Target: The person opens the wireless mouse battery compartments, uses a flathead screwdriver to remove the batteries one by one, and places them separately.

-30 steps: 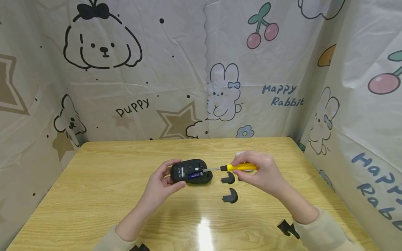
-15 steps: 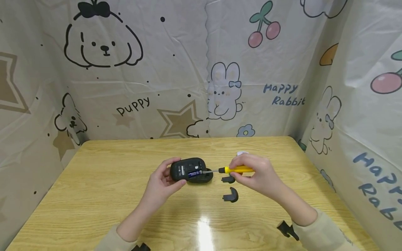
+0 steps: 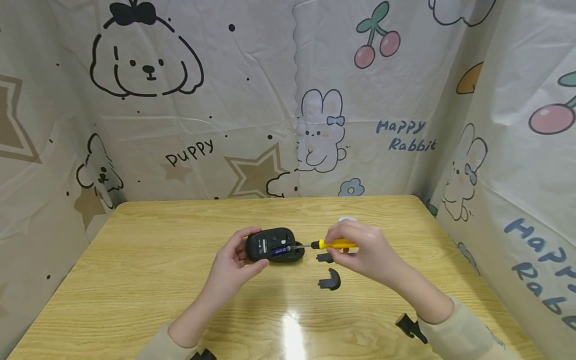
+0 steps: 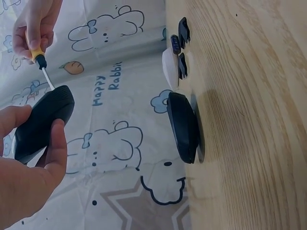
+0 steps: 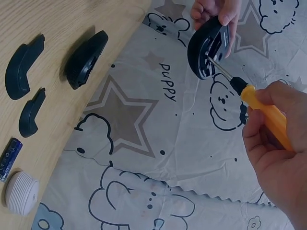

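My left hand [image 3: 234,257] grips a black computer mouse [image 3: 258,245] by its end, raised off the table with its underside towards the head camera. A blue battery [image 3: 281,250] lies in the mouse's bared compartment. In the right wrist view my right hand [image 5: 283,143] holds a screwdriver [image 5: 273,120] by its yellow handle. The screwdriver's metal shaft points into the mouse, at the end of the compartment beyond the battery; exactly what the tip touches is too small to tell.
A second black mouse-shaped body [image 4: 183,127] rests on the wooden table [image 3: 157,280] below the held one. Two curved black pieces [image 5: 21,67], a loose blue battery [image 5: 9,158] and a ridged white round thing [image 5: 21,194] lie to the right. Printed cloth [image 3: 252,65] walls the table.
My right hand has shifted slightly left with the screwdriver, covering more of one curved piece. The mouse in my left hand has barely moved.
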Demonstrator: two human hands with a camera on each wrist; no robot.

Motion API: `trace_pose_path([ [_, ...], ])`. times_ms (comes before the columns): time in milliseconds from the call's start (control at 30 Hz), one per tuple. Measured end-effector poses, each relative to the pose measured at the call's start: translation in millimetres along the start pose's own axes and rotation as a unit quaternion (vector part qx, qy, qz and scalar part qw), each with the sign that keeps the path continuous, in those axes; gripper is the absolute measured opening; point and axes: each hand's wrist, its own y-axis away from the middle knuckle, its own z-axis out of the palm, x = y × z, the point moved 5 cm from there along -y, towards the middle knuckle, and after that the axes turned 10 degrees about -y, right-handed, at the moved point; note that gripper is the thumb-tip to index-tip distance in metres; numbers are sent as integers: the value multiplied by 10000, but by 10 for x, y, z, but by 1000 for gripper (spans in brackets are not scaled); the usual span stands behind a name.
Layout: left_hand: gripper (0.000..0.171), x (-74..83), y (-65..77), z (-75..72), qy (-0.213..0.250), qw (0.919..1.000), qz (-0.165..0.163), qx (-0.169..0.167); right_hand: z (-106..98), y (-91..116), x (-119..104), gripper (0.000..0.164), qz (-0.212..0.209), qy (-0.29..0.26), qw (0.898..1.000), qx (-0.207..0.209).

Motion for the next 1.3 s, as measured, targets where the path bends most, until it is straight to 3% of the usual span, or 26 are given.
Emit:
trace_pose_path([
  [300, 63, 13, 1, 17, -65, 9999, 80, 67, 30, -35, -47, 24, -251, 361, 9990, -83],
  [500, 63, 17, 0, 21, -70, 9999, -2, 88, 48, -44, -17, 23, -162, 400, 9990, -141],
  [800, 62, 10, 6, 12, 42, 9999, -59, 104, 43, 47, 137, 29, 675, -225, 9969, 335],
  [967, 62, 1, 4, -6, 77, 9998, -84, 162, 52, 55, 155, 30, 536, -452, 9962, 525],
  [1300, 61, 18, 7, -6, 57, 9998, 55, 207, 83, 52, 168, 25, 433, -530, 9969, 395],
])
